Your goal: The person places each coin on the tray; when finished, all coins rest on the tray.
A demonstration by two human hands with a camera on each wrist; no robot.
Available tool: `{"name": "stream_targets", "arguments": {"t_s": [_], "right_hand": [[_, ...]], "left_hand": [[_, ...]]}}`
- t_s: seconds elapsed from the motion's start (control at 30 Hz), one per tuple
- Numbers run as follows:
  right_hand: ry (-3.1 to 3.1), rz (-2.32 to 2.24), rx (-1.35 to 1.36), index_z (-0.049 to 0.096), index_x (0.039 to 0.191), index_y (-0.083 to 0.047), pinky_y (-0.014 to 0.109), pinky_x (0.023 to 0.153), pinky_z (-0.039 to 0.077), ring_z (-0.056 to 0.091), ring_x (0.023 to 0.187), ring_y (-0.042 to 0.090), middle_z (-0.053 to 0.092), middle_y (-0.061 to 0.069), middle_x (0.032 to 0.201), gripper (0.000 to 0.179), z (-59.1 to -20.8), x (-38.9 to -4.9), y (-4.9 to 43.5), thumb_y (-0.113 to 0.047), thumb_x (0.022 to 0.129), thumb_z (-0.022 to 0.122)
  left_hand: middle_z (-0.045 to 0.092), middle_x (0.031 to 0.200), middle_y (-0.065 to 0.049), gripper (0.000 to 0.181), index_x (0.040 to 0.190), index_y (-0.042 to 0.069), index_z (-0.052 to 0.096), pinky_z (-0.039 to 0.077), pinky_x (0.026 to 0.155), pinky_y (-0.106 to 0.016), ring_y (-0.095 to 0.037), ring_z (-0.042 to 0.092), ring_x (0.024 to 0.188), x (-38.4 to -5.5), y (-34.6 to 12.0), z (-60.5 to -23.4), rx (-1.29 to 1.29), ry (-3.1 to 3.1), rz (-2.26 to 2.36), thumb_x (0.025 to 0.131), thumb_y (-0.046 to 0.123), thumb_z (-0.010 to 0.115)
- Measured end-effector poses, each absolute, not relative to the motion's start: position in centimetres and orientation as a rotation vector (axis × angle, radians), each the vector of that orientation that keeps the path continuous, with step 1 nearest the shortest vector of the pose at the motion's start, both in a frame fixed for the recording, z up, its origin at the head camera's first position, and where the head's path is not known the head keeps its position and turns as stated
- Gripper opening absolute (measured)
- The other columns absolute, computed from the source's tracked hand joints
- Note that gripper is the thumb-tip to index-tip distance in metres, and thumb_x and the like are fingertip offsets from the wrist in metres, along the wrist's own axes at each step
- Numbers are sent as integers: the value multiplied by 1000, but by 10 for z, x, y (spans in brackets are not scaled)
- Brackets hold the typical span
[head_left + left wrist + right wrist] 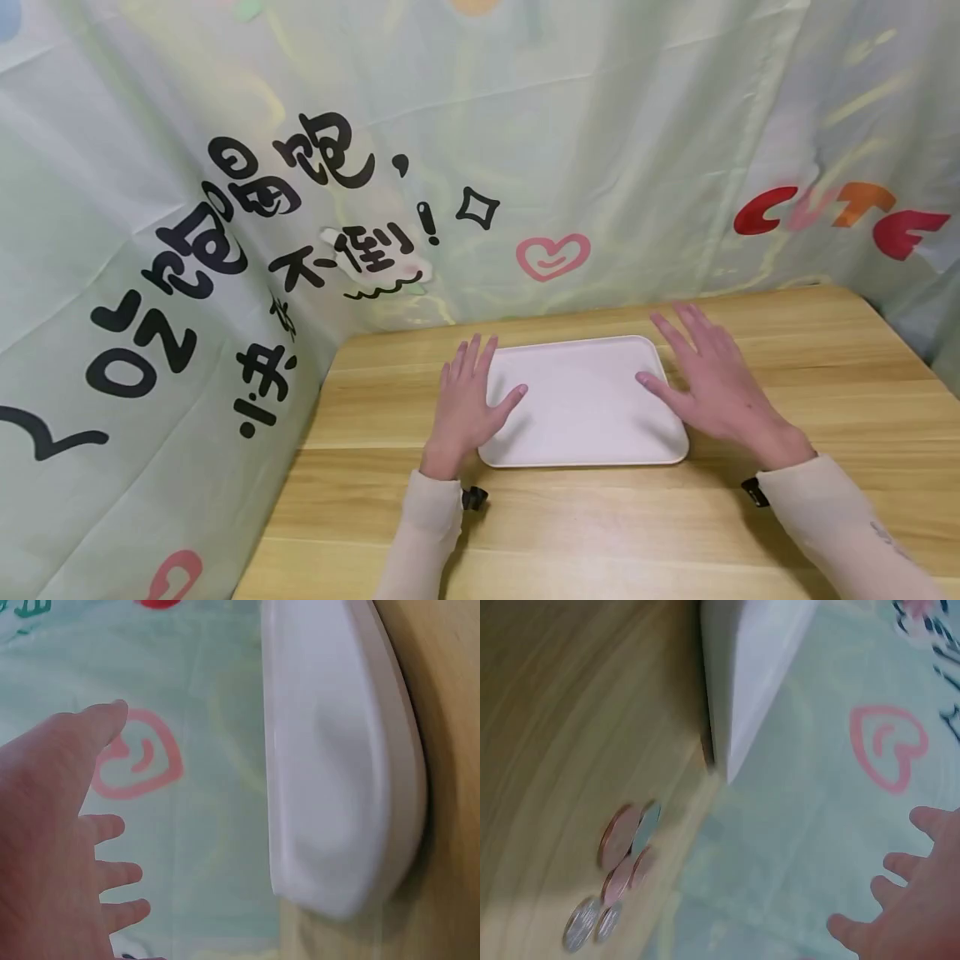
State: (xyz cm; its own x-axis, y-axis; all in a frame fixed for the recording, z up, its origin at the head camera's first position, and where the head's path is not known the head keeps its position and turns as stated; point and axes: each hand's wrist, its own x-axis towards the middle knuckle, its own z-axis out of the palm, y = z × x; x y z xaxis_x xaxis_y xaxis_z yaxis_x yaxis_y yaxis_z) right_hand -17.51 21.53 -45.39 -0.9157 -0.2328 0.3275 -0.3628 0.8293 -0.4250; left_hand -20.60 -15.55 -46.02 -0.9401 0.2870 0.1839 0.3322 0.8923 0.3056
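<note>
A shallow white rectangular tray [577, 408] with rounded corners lies on the wooden table. My left hand [467, 408] hovers at its left edge, fingers straight and thumb spread out over the tray. At the opposite side, my right hand [716, 387] is held over the tray's right edge, fingers extended and thumb pointing inward. Both hands hold nothing. In the right wrist view several coins, copper-coloured and silver ones [583, 924], lie close together on the table beside the tray [750, 675]; they do not show in the head view.
The wooden table [570, 533] reaches a pale green cloth backdrop [645, 167] behind and on the left. Black characters, a pink heart [553, 257] and coloured letters decorate the cloth. Both forearms, in light sleeves [840, 525], come in from the front.
</note>
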Motion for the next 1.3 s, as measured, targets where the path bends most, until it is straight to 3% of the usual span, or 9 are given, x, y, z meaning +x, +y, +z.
{"name": "stream_targets", "arguments": {"t_s": [0.27, 0.4, 0.53, 0.67, 0.73, 0.8, 0.93, 1.1, 1.3], "right_hand": [[-2721, 869, 367, 19, 175, -9, 79, 129, 8, 10, 167, 54, 13, 30, 180, 88, -455, -168, 249, -41, 108, 66], [-2702, 883, 344, 18, 175, -8, 83, 123, 17, 17, 162, 60, 15, 33, 178, 83, -458, -167, 260, -31, 110, 64], [-2697, 895, 331, 20, 174, -4, 84, 113, 30, 29, 152, 64, 28, 41, 169, 77, -461, -169, 268, -12, 109, 62], [-2751, 894, 297, 27, 170, 2, 83, 104, 38, 38, 141, 64, 39, 43, 156, 71, -464, -174, 275, -4, 107, 59], [-2786, 893, 276, 30, 167, 6, 82, 101, 41, 42, 136, 63, 44, 43, 151, 68, -466, -176, 280, -2, 107, 59], [-2817, 896, 254, 32, 165, 9, 72, 95, 50, 48, 131, 62, 50, 43, 145, 66, -469, -179, 287, -1, 106, 59], [-2847, 905, 231, 35, 162, 12, 64, 84, 57, 63, 116, 57, 65, 39, 127, 66, -475, -182, 298, 2, 103, 63], [-2888, 902, 217, 51, 150, 9, 57, 80, 59, 72, 99, 43, 73, 25, 108, 58, -482, -184, 302, -1, 98, 73], [-2961, 964, 183, 59, 146, 5, 31, 66, 52, 70, 95, 32, 75, 21, 110, 47, -480, -188, 297, -10, 103, 71]], "left_hand": [[29, 178, -23, 89, 175, 11, 23, 32, 130, -66, -45, 32, 164, -209, -176, -471, -449, -2922, -594, 107, 57, 59], [37, 173, -27, 85, 174, 8, 24, 37, 126, -66, -48, 41, 158, -211, -184, -479, -437, -2932, -668, 108, 46, 63], [52, 162, -28, 83, 174, 8, 24, 43, 122, -64, -48, 51, 150, -214, -189, -487, -405, -2974, -803, 109, 41, 65], [73, 115, -18, 74, 170, 5, 33, 59, 92, -47, -33, 71, 102, -218, -193, -496, -392, -2992, -926, 110, 34, 64], [68, 92, -9, 67, 166, 3, 39, 53, 74, -36, -22, 63, 77, -220, -195, -499, -401, -2985, -984, 110, 29, 64], [63, 84, -5, 60, 162, 1, 45, 46, 66, -30, -15, 53, 67, -222, -197, -501, -415, -2970, -1034, 109, 23, 65], [66, 90, -5, 50, 154, 2, 55, 47, 73, -29, -14, 54, 76, -225, -200, -506, -418, -2951, -1094, 108, 18, 67], [68, 93, -7, 47, 150, 4, 60, 46, 76, -28, -14, 55, 79, -227, -202, -511, -410, -2935, -1156, 105, 14, 69], [67, 94, -8, 47, 148, 4, 60, 44, 74, -27, -13, 53, 77, -227, -204, -512, -388, -2905, -1225, 103, 13, 71]]}}
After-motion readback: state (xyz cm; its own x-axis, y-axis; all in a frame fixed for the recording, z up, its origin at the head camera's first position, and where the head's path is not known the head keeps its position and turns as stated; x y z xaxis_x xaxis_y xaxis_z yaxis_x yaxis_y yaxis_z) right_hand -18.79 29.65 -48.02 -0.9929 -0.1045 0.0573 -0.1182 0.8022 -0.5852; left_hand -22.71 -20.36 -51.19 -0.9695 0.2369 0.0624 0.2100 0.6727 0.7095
